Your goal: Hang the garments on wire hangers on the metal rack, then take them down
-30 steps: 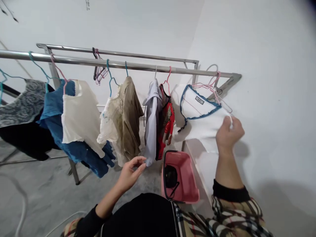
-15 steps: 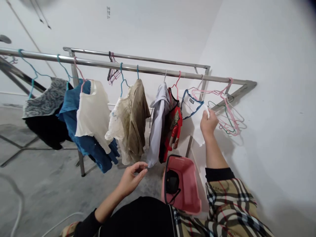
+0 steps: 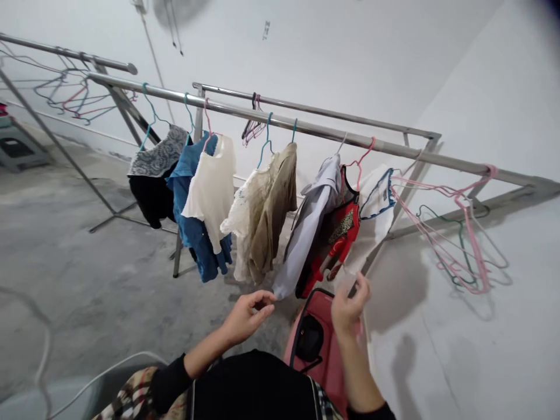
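1. Right hand is the big mover: half a second ago it was up at the side of the white V-neck top. From my remote seat I now see it lower, just above the pink basket.
2. View's swung as well, so a second rack's rail has come in, well off to the left of the basket. I don't count that as stuff moving.
3. White top hangs up and a bit right of the basket, blue-trimmed neck turned side-on. Pink hangers spread further right of the basket; can't tell which one carries it.
4. Hands are apart. Right fingers are bent toward the thumb, but honestly I can't tell if they're pinching the top's cloth. Left hand is left of the basket, thumb and forefinger curled with a gap. Its fingertips are right by the lavender shirt; touching or not, no idea.
5. Red-and-black top hasn't really budged, hanging above the basket.
6. My read: handling has shifted to the white top's lower part, and it seems to hang fine without its side being held.
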A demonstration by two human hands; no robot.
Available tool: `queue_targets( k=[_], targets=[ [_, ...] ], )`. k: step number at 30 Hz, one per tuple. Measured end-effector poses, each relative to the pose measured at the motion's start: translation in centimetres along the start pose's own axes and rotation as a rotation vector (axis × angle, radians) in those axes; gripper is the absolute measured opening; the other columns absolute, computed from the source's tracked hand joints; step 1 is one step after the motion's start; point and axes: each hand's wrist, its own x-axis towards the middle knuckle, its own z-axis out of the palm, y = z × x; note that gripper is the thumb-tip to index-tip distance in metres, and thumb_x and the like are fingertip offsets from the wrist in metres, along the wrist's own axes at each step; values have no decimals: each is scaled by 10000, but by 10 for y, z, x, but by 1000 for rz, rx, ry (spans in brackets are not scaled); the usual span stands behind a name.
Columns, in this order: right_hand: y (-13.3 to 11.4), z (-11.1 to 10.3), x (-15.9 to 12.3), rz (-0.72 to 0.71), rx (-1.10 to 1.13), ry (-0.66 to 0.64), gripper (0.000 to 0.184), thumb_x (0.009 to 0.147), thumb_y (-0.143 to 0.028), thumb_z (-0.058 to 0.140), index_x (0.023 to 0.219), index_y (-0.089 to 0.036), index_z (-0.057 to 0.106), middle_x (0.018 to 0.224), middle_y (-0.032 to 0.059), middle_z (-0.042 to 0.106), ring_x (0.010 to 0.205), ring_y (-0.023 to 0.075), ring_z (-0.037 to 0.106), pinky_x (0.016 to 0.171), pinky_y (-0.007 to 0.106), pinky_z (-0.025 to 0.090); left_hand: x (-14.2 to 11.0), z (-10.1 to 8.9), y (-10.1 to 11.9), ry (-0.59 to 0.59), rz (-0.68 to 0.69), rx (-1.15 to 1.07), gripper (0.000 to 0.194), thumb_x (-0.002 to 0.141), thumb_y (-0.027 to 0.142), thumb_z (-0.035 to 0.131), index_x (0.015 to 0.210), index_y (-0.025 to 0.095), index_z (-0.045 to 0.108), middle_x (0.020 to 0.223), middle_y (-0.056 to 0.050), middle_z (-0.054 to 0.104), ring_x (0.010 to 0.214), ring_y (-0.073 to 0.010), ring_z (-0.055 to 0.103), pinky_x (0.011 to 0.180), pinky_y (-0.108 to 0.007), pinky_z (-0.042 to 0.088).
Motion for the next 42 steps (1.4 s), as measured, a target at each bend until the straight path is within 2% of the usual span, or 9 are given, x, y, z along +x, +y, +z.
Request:
queue_targets(
  k=[5,9,14,16,20,23,28,35,42],
  targets=[
    [-29,30,-22,-148,63,-246,365,912,-337,492,1253,-210,512,1175,169,556,1192,304,514,1038,570,404,-10,1,5,55,-10,-4,237,858,353,554,959,172,669,731,-22,671,686,-145,611,643,-243,472],
    [-51,69,15,-94,89,-305,579,876,-425,539,1368,-144,418,1332,214,491,1292,315,452,1087,551,368,-21,-6,6,126,-36,-9,223,847,341,562,949,173,668,739,-26,680,686,-150,626,653,-251,491],
    [-74,116,80,5,161,-265,842,772,-489,621,1420,-33,339,1440,278,400,1377,334,375,1152,498,293,-36,-20,2,203,-71,5,231,846,336,559,958,166,669,748,-34,688,700,-153,638,663,-254,499],
    [-80,132,99,55,240,-243,815,781,-480,586,1418,-30,348,1448,270,404,1373,317,393,1145,472,308,-41,-27,1,239,-77,5,232,839,336,565,953,163,671,748,-36,689,696,-152,636,664,-256,502],
    [-88,151,108,174,390,-256,555,828,-443,490,1233,-68,549,1223,202,619,1155,280,593,1016,453,442,-51,-42,-4,296,-108,12,242,841,335,557,960,160,675,745,-35,684,688,-148,625,665,-256,505],
    [-90,153,95,265,413,-191,448,836,-415,495,1122,-86,599,1092,156,675,1015,252,647,932,429,492,-56,-54,-10,318,-134,0,250,844,335,550,965,157,676,765,-39,688,711,-151,631,678,-257,505],
    [-75,150,61,300,303,-138,394,809,-317,514,1129,-99,583,1131,150,668,1075,242,631,948,391,489,-57,-74,-20,331,-144,-52,248,836,331,554,958,153,675,777,-40,694,730,-157,637,697,-263,506],
    [-34,157,-4,453,100,-261,389,744,-368,517,965,-73,641,977,195,724,924,283,688,795,343,529,-51,-108,-39,312,-171,-68,252,841,342,552,952,152,675,782,-44,687,735,-160,627,673,-254,484],
    [-16,148,-66,588,-45,-455,344,611,-463,520,678,-143,628,775,213,728,808,341,698,674,366,525,-41,-142,-60,290,-153,-76,273,848,376,556,958,159,678,827,-54,695,776,-168,634,691,-257,488]
  ],
)
